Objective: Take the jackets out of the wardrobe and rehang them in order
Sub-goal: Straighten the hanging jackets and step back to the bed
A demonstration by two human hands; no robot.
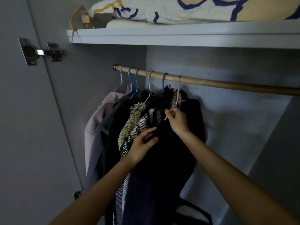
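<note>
Head view shows the right hand (176, 120) pinching the pink hanger (178, 95) hooked rightmost on the wooden rail (227, 84), while the left hand (142, 143), just below-left, pinches its dark jacket (162, 159).

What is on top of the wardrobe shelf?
On the shelf lies folded white bedding with blue and yellow patterning, and a tan item with a tag at its left end. Anything behind them is hidden.
</note>
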